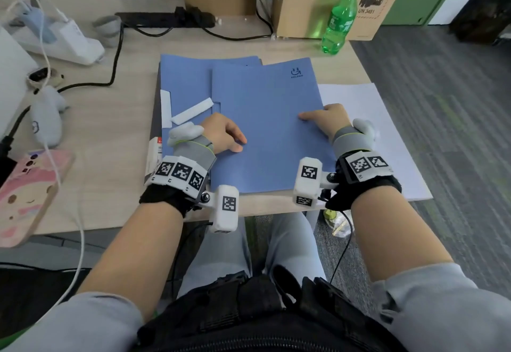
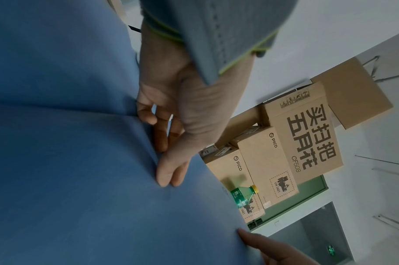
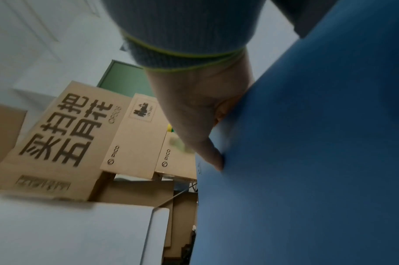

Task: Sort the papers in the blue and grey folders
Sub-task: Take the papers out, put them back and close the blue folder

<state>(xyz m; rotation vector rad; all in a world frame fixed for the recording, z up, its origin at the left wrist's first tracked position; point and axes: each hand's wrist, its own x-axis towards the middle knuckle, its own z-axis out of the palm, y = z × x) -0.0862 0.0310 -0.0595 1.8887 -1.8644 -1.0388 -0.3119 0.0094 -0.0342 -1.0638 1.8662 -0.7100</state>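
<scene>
Blue folder (image 1: 265,127), closed and flat on the desk (image 1: 110,136), held at both side edges.

The folder's long axis runs near to far, with its printed logo at the far right corner; it lies on other blue folders (image 1: 188,80) and overlaps white paper (image 1: 367,119) on its right. The right hand (image 1: 329,122) clasps the right edge, thumb on the cover, the other fingers hidden beyond the edge. The left hand (image 1: 224,136) rests loosely curled on the cover near the left edge, fingertips (image 2: 164,181) touching it. Both hands are equally near; the right edge is judged the one to lift.
</scene>
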